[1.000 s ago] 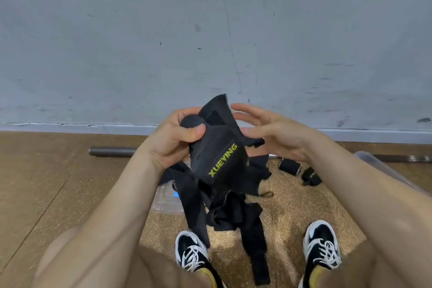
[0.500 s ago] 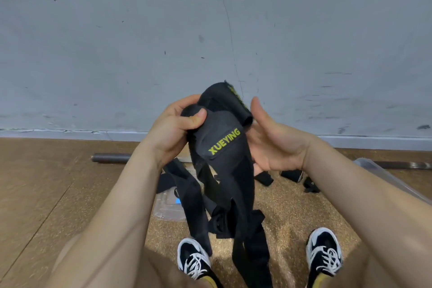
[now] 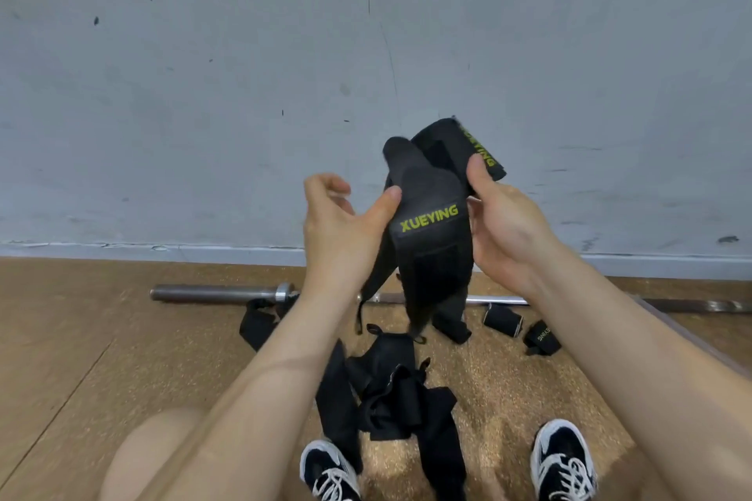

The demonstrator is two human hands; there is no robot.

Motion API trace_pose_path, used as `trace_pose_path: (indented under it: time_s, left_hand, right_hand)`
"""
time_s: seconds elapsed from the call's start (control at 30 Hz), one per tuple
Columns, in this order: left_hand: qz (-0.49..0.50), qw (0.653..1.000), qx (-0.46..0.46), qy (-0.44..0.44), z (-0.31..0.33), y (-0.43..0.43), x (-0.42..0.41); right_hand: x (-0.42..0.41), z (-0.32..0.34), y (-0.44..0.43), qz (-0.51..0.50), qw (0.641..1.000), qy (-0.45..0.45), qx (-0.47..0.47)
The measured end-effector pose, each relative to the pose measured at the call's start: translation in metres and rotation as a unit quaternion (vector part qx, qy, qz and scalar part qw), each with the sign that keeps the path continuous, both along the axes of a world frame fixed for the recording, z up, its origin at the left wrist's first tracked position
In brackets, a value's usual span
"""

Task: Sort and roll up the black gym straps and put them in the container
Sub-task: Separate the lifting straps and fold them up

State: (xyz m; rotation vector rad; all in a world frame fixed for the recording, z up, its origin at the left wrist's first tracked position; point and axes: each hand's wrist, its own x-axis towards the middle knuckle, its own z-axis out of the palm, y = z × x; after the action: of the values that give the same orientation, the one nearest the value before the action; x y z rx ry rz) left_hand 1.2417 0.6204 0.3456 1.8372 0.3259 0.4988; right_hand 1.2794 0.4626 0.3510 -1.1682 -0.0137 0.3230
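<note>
Strap (image 3: 429, 244) within right hand (image 3: 506, 234) grip

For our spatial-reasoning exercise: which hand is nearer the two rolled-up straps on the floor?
Right. The right hand is raised above and slightly left of the rolled-up straps; the left hand is farther left, across the held strap.

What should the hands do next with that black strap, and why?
Probably the left hand should pinch the top end of the strap and start rolling. The right hand grips it, its tail hangs loose, and the left thumb only touches its edge. Two rolled straps lie on the floor.
</note>
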Motion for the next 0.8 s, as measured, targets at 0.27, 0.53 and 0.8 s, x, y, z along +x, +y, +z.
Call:
trace_pose_path:
  time_s: [0.27,0.53,0.8]
  left_hand:
    - [-0.26,0.895,-0.34,0.124,0.006,-0.016,0.004]
    - [-0.415,0.885,-0.203,0.059,0.011,-0.025,-0.003]
    - [-0.406,0.891,-0.202,0.009,0.015,0.017,0.001]
  right_hand:
    - [-0.006,0.009,-0.006,-0.013,0.997,-0.023,0.071]
    - [0.024,-0.007,-0.041,-0.233,0.965,0.093,0.08]
    - [0.029,-0.008,-0.066,-0.114,0.985,0.003,-0.126]
